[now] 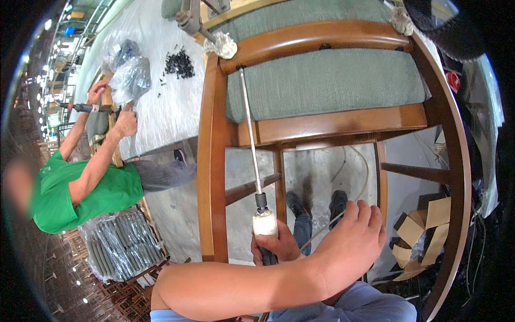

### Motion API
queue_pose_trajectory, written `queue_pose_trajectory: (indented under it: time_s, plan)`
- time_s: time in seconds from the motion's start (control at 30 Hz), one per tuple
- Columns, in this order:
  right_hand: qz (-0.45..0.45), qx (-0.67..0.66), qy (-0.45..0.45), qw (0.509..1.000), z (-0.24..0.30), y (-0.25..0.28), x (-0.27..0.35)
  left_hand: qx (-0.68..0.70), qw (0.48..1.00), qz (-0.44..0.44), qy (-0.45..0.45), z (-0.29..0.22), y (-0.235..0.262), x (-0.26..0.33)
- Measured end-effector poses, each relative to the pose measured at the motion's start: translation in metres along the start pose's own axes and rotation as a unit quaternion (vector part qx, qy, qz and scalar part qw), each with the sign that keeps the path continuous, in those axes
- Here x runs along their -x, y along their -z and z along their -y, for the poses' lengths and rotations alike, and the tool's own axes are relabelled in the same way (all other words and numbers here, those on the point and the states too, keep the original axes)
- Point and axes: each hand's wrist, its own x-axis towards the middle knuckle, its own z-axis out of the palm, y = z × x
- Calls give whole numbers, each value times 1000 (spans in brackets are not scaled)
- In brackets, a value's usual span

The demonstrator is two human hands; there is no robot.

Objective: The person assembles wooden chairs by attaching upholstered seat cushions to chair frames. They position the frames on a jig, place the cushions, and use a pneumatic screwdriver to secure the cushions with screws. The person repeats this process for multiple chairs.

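"Power driver [265, 224]: where does it lie against the grip?"

"Inside it. Right hand [284, 244] is clamped round the dark lower handle, thumb across the front, fingers at the left side. White upper body stands just above the thumb."

"And the far end?"

"Long steel bit [250, 129] runs up and slightly left, away from the grip, passing in front of the wooden chair [335, 124]. Tip sits at a dark spot near the left end of the curved rail [322, 35]; contact too small to tell."

"Left hand?"

"Left hand [357, 236] is right of the driver, apart from it, its back showing, fingers bent. Cannot tell whether it is clamped on anything. Left forearm [241, 290] crosses below the handle."
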Motion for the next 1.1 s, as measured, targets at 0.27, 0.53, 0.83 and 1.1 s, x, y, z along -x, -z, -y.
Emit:
queue_pose_trajectory:
  time_s: [0.27, 0.53, 0.83, 1.1]
  plan:
    - [-13, 44, 35, 998, 3, -5, -3, 42, 999, 8, 22, 2, -14, -4]
    - [-229, 308, 144, 912, -42, 8, -22, 6, 998, -41, -40, 26, -3, -24]
    - [89, 424, 166, 886, -7, 143, 151, 33, 984, -177, 19, 47, 41, -23]
    - [-281, 592, -93, 749, -24, 249, 426, -9, 979, -178, 101, 91, 27, -14]
